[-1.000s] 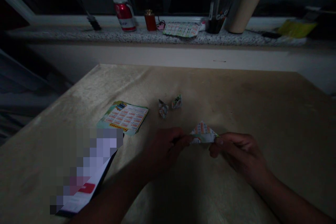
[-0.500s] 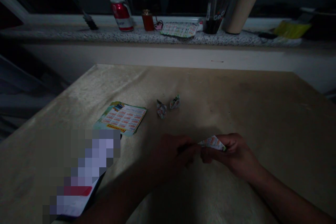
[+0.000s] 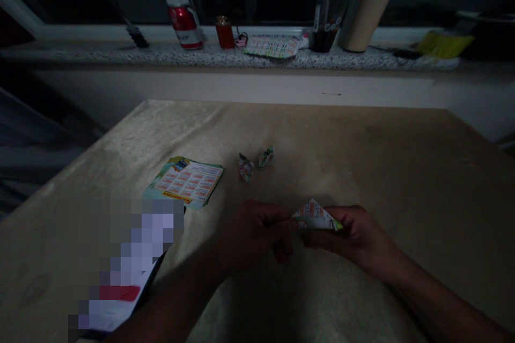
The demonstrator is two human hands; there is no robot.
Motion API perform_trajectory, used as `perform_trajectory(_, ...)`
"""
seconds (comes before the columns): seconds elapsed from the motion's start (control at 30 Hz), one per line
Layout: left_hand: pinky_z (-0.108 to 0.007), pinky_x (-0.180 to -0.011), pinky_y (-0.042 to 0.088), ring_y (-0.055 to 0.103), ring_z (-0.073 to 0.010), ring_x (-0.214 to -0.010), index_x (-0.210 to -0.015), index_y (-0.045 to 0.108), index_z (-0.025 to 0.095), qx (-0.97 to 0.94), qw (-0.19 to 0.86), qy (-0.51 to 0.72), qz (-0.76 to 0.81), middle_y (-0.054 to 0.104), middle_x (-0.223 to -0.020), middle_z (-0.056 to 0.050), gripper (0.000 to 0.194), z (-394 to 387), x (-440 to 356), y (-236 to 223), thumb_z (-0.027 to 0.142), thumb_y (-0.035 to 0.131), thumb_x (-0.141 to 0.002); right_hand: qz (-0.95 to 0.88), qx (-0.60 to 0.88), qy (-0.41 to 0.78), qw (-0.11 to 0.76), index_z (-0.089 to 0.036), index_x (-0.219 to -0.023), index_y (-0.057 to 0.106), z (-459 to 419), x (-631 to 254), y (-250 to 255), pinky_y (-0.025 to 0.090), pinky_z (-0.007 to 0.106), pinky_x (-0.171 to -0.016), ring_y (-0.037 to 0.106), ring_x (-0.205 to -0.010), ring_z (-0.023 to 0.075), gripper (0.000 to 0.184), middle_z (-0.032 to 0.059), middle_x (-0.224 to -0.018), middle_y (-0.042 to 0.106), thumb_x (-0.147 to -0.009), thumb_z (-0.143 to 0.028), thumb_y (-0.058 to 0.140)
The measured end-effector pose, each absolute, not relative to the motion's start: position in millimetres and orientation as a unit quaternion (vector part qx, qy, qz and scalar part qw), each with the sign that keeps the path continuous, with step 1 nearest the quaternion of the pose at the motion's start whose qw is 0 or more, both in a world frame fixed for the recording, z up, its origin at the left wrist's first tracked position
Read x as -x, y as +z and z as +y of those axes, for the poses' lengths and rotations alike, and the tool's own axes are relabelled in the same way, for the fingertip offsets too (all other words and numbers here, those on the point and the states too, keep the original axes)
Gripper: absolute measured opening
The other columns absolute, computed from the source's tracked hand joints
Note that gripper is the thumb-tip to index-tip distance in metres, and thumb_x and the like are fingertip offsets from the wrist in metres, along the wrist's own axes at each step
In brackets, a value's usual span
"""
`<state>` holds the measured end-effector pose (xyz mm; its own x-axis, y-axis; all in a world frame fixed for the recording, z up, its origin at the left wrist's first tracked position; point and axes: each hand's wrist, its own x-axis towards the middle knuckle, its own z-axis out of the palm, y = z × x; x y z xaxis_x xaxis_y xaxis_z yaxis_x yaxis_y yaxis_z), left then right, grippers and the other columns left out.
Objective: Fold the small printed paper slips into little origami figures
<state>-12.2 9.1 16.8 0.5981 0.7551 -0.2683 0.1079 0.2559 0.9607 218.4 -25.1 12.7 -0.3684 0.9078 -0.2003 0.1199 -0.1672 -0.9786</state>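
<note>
Left hand (image 3: 257,233), right hand (image 3: 360,241) pinch a white-and-orange folded paper triangle (image 3: 314,216) (dim in here!); uneven pulling could tear it.

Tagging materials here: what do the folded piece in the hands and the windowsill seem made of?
Folded piece: likely paper, seemingly matte, given its print and straight creased edges.
Windowsill: perhaps granite or a lookalike, by its grey speckles; polish unclear.
</note>
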Motion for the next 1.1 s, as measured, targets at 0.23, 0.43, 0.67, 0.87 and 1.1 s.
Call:
perform_trajectory(0.23, -0.02, -0.051, 0.051, 0.065, -0.0113, -0.05, -0.083, 0.075, 0.012, -0.565, 0.696, 0.245, 0.369, 0.071, -0.06, -0.001, 0.031, 11.1, 19.7, 16.5, 0.041, 0.068, -0.091, -0.595, 0.427, 0.57, 0.372, -0.017, -0.081, 0.079, -22.0, -229.4, 21.7, 0.059, 0.026, -0.069, 0.075, -0.069, 0.0163, 0.041, 0.0072, -0.076, 0.08, -0.1, -0.048, 0.059)
perform_trajectory(0.43, -0.025, -0.071, 0.054, 0.072, -0.0157, -0.073, -0.087, 0.076, 0.014, -0.662, 0.602, 0.226, 0.384, 0.077, -0.079, -0.004, 0.032, 9.9, 13.9, 26.0, 0.04, 0.059, -0.098, -0.645, 0.454, 0.479, 0.386, -0.019, -0.071, 0.075, -24.0, -224.6, 21.8, 0.055, 0.02, -0.055, 0.072, -0.054, 0.0134, 0.037, 0.0029, -0.061, 0.076, -0.1, -0.037, 0.06)
perform_trajectory(0.67, -0.021, -0.054, 0.051, 0.066, -0.0119, -0.056, -0.092, 0.071, 0.015, -0.663, 0.554, 0.269, 0.426, 0.069, -0.068, -0.001, 0.039, 1.7, -1.1, 19.3, 0.044, 0.047, -0.102, -0.681, 0.433, 0.476, 0.35, -0.017, -0.071, 0.074, -26.7, -214.9, 15.8, 0.054, 0.021, -0.053, 0.072, -0.055, 0.014, 0.04, 0.0051, -0.062, 0.077, -0.102, -0.034, 0.055)
perform_trajectory(0.87, -0.021, -0.045, 0.05, 0.064, -0.013, -0.049, -0.093, 0.069, 0.014, -0.597, 0.611, 0.267, 0.446, 0.066, -0.064, -0.001, 0.043, 0.0, -5.1, 10.3, 0.051, 0.048, -0.101, -0.655, 0.436, 0.503, 0.358, -0.017, -0.069, 0.073, -25.2, -211.9, 13.3, 0.054, 0.021, -0.054, 0.071, -0.055, 0.0128, 0.04, 0.0037, -0.062, 0.077, -0.101, -0.034, 0.056)
perform_trajectory(1.1, -0.044, -0.105, 0.05, 0.062, -0.0276, -0.123, -0.142, 0.053, 0.025, -0.795, 0.376, 0.265, 0.394, 0.061, -0.142, -0.012, 0.059, 2.5, 4.9, 17.9, 0.034, 0.072, -0.088, -0.616, 0.461, 0.516, 0.376, -0.018, -0.061, 0.069, -20.9, -220.8, 8.0, 0.049, 0.022, -0.052, 0.064, -0.05, 0.0116, 0.045, 0.0028, -0.055, 0.072, -0.098, -0.041, 0.06)
